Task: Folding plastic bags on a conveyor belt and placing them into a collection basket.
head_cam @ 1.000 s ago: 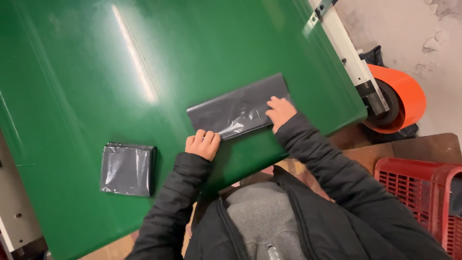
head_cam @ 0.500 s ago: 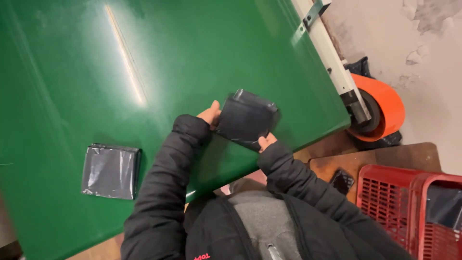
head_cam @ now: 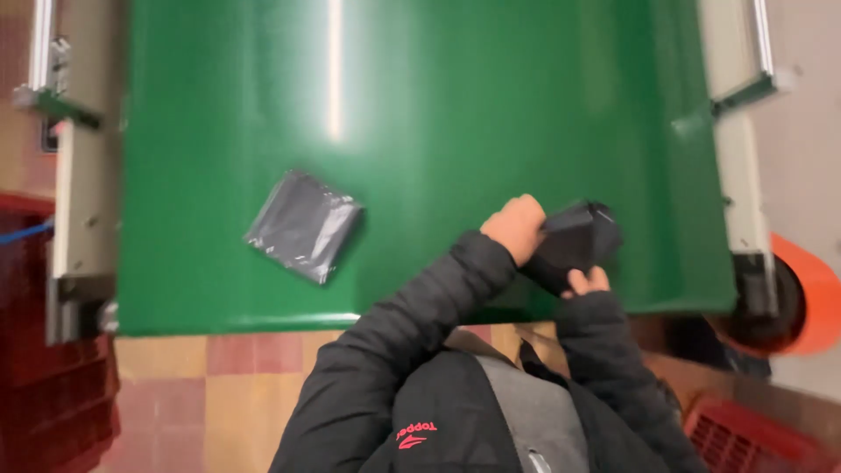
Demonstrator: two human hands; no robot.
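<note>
My left hand (head_cam: 515, 226) and my right hand (head_cam: 587, 281) both grip a folded dark grey plastic bag (head_cam: 574, 243), held just above the near right part of the green conveyor belt (head_cam: 420, 114). The left hand clasps the bag's left side, the right hand holds it from below. A second folded grey bag (head_cam: 303, 226) lies flat on the belt to the left, apart from both hands. Black jacket sleeves cover my arms.
Pale metal side rails (head_cam: 83, 158) run along both belt edges. An orange roller (head_cam: 802, 293) sits at the right end. A red crate (head_cam: 753, 438) stands at the lower right, dark red crates (head_cam: 44, 377) at the left. Tiled floor lies below.
The long bag pressed flat on the belt was folded into a small packet and lifted in both hands. The view has swung, so the belt now appears square-on.
</note>
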